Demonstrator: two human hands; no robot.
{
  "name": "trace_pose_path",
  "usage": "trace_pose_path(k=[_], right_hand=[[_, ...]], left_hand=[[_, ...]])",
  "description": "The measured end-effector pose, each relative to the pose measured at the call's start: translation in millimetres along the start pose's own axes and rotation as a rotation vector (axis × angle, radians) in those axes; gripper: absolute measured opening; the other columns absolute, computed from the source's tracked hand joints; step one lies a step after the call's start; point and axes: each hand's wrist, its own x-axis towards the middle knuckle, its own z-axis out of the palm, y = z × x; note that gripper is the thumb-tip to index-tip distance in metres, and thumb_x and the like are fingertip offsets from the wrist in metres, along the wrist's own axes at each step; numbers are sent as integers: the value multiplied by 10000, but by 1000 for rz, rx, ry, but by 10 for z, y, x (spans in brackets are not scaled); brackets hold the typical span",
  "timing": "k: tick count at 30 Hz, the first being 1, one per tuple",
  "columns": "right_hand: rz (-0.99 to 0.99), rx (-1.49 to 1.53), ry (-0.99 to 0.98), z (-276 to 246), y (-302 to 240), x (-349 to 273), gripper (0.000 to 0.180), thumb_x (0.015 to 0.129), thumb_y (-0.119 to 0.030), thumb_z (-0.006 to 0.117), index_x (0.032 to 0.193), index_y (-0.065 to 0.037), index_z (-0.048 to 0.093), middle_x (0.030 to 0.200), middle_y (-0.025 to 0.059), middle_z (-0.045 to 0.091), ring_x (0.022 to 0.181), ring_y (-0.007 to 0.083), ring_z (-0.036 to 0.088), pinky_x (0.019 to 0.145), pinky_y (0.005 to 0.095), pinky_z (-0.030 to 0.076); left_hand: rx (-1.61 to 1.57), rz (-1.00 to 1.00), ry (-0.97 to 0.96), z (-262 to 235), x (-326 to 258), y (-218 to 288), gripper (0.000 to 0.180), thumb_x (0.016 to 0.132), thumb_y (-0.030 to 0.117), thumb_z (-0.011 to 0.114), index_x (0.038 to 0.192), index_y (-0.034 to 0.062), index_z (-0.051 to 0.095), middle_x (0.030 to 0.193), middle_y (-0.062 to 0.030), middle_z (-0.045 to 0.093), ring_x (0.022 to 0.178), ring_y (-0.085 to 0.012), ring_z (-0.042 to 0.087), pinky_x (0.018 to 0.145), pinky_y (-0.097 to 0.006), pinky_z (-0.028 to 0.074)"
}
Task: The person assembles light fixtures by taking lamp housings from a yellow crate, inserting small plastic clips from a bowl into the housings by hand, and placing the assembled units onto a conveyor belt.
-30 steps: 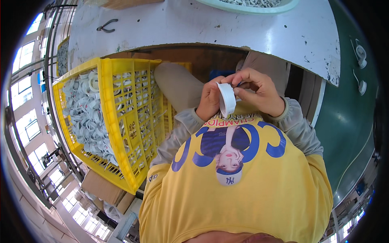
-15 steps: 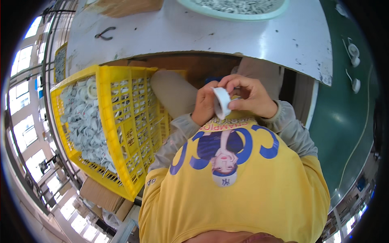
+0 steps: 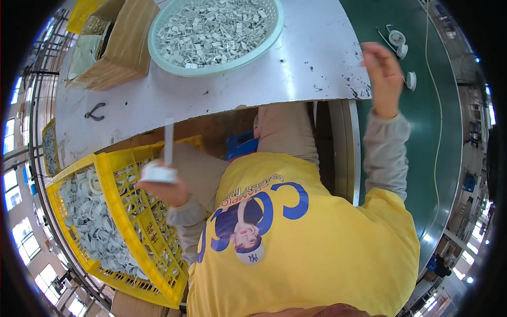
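Note:
My left hand [image 3: 171, 194] is closed on a white plastic part [image 3: 159, 173], held beside the yellow crate. A long pale strip [image 3: 168, 142] stands up from this part, its upper end faint with motion blur. My right hand [image 3: 385, 76] is raised over the right end of the table, where it meets the green surface. Its fingers look loosely bent and apart, somewhat blurred, with nothing visible in them. Close by on the green surface are white round parts with thin stems, one [image 3: 397, 38] farther off and another [image 3: 411, 81] just right of my wrist.
A yellow crate [image 3: 113, 187] full of white and grey plastic pieces stands at my left. On the white table [image 3: 237, 92] are a pale green basin [image 3: 280, 31] of small white pieces, pliers [image 3: 95, 112] and a cardboard box [image 3: 127, 47]. A green surface [image 3: 422, 158] with a cord runs along the right.
My hands have parted from the white part they held together. The left carried it toward the crate; the right let go and reached out to the right. The view has turned rightward.

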Motion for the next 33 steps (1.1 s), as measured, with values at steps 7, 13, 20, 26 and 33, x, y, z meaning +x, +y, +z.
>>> trace_pose_path(k=[7,13,20,26,33], right_hand=[[101,-937,523,-2861,1557,520,357,772,-154,645,1092,-14,569,1050,122,565,781,162,603,595,233,498],[631,-782,463,-3399,1863,276,305,814,-198,612,1054,-13,575,954,98,612,713,126,614,497,223,469],[442,-91,408,-2469,1005,134,219,866,-170,555,1008,-3,544,809,40,593,652,97,558,575,207,436],[441,302,-88,-1060,80,-155,170,910,-168,470,928,-13,536,769,30,568,621,92,512,572,199,397],[619,562,-533,140,2,-569,198,906,-169,463,955,7,539,758,53,602,549,91,529,494,193,413]], left_hand=[[62,384,519,-1203,652,669,494,938,388,332,1163,-50,373,1112,-178,498,935,-252,538,818,-343,469],[194,458,671,-1156,671,803,209,884,104,454,995,-18,326,994,-187,511,865,-302,552,843,-361,479],[134,289,540,-547,588,478,96,879,109,465,907,23,433,834,-70,532,677,-128,496,568,-242,378],[35,72,301,163,396,224,81,882,94,470,939,39,488,740,-46,547,607,-93,473,530,-212,377],[-19,-9,-164,625,-21,73,148,884,9,431,988,-9,534,784,-77,553,596,-106,481,530,-190,395]])
